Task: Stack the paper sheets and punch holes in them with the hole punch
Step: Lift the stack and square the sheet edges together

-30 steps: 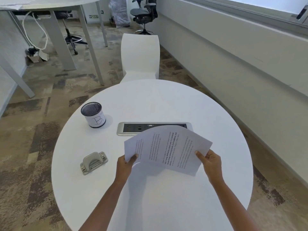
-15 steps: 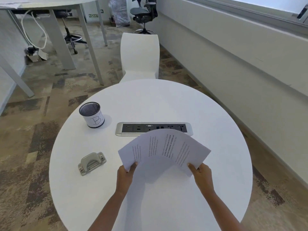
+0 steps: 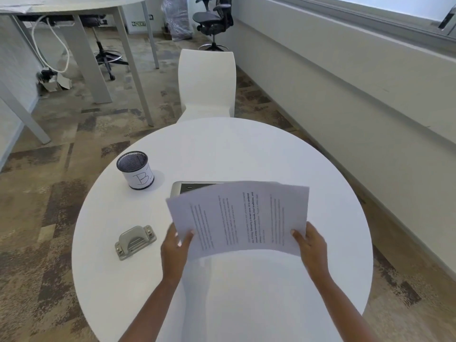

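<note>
Paper sheets [image 3: 244, 218] held bowed above the desk [image 3: 246, 149], far edges offset; left hand [image 3: 175, 250] grip pinches the near-left corner, right hand [image 3: 312, 245] grip the near-right. Hole punch [image 3: 135, 240] lies on the desk left of the left hand. Best next: slacken both pinches, tap one edge down to square them.
</note>
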Tool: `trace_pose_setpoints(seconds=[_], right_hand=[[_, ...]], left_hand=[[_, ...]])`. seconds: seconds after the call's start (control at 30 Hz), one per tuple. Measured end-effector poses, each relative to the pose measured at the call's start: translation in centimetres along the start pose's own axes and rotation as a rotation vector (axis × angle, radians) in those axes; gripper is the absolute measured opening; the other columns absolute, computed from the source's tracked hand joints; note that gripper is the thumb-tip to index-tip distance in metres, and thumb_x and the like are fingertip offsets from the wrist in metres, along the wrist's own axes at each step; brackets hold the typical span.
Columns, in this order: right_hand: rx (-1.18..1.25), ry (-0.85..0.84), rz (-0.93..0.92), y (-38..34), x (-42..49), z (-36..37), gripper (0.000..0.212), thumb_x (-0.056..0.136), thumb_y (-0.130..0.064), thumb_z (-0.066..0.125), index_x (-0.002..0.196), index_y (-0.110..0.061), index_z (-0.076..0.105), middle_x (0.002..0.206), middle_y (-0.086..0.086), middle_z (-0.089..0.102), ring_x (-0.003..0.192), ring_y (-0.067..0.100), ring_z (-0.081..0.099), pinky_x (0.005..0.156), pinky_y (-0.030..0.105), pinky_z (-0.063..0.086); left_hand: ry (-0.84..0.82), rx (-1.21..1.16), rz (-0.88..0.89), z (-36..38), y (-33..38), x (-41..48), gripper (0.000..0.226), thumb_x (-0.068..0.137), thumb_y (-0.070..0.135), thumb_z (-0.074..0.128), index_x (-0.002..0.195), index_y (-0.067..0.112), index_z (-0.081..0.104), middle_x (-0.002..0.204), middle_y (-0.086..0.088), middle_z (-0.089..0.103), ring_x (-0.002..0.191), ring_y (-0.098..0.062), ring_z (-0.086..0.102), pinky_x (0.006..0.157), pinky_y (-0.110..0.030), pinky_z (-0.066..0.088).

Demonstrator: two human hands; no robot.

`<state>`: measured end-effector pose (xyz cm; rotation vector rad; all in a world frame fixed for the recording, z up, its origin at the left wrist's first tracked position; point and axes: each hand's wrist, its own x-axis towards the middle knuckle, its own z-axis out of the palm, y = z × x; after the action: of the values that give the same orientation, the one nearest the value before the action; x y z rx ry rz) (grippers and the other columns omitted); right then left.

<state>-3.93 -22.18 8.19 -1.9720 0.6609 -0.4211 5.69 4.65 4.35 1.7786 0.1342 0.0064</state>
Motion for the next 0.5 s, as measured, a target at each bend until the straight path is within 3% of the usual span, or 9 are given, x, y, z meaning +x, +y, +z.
trace_pose_setpoints(seconds=[0.1, 0.2, 0.27, 0.33, 0.43, 0.5], right_hand=[[-0.081, 0.019, -0.123, -1.6, 1.6, -1.5, 0.015, 0.087, 0.001, 0.054, 0.082, -0.013, 0.055, 0.074, 0.004, 0.06, 0.067, 0.02, 0.052, 0.055, 0.007, 0.037], [-0.192, -0.013, -0.273, -3.7, 2.8, -2.8, 0.022, 0.084, 0.007, 0.051, 0.085, -0.011, 0.062, 0.079, 0.0, 0.063, 0.072, 0.016, 0.056, 0.062, 0.003, 0.037], [-0.248, -0.04, -0.361, -5.2, 3.3, -3.5, 0.03, 0.08, 0.013, 0.047, 0.085, -0.011, 0.064, 0.081, -0.004, 0.063, 0.075, 0.014, 0.057, 0.064, 0.003, 0.038], [-0.249, -0.063, -0.433, -6.7, 3.6, -3.9, 0.035, 0.079, 0.015, 0.045, 0.083, -0.014, 0.064, 0.081, -0.007, 0.062, 0.073, 0.01, 0.058, 0.063, 0.004, 0.039], [-0.222, -0.072, -0.526, -8.5, 3.8, -4.3, 0.032, 0.08, 0.014, 0.047, 0.083, -0.013, 0.064, 0.081, -0.008, 0.062, 0.075, 0.006, 0.054, 0.064, 0.004, 0.04], [-0.192, -0.041, -0.576, -9.5, 3.7, -4.4, 0.03, 0.081, 0.013, 0.048, 0.084, -0.012, 0.065, 0.082, -0.009, 0.062, 0.079, 0.004, 0.054, 0.068, 0.003, 0.04]], left_hand=[[0.081, -0.005, 0.131, -0.4, 2.4, 1.1, 0.072, 0.078, 0.006, 0.069, 0.139, 0.014, 0.03, 0.136, -0.011, 0.045, 0.123, -0.021, 0.046, 0.098, -0.032, 0.036], [0.065, 0.213, 0.346, -0.6, 4.6, 2.1, 0.082, 0.074, 0.014, 0.075, 0.14, 0.01, 0.027, 0.145, -0.013, 0.036, 0.135, -0.025, 0.033, 0.109, -0.037, 0.027], [-0.054, 0.345, 0.503, -0.6, 6.1, 2.4, 0.083, 0.073, 0.026, 0.074, 0.141, 0.011, 0.028, 0.147, -0.009, 0.034, 0.138, -0.023, 0.027, 0.113, -0.038, 0.02], [-0.26, 0.411, 0.59, -0.4, 7.7, 2.6, 0.08, 0.074, 0.043, 0.067, 0.14, 0.022, 0.028, 0.145, 0.005, 0.033, 0.138, -0.013, 0.023, 0.114, -0.032, 0.016], [-0.502, 0.412, 0.557, 0.1, 9.2, 2.8, 0.056, 0.078, 0.034, 0.07, 0.126, 0.04, 0.042, 0.127, 0.023, 0.047, 0.12, -0.004, 0.045, 0.1, -0.023, 0.035], [-0.53, 0.342, 0.455, 0.5, 9.6, 2.5, 0.03, 0.081, 0.021, 0.068, 0.092, 0.048, 0.06, 0.09, 0.032, 0.062, 0.085, 0.005, 0.057, 0.074, -0.016, 0.043]])
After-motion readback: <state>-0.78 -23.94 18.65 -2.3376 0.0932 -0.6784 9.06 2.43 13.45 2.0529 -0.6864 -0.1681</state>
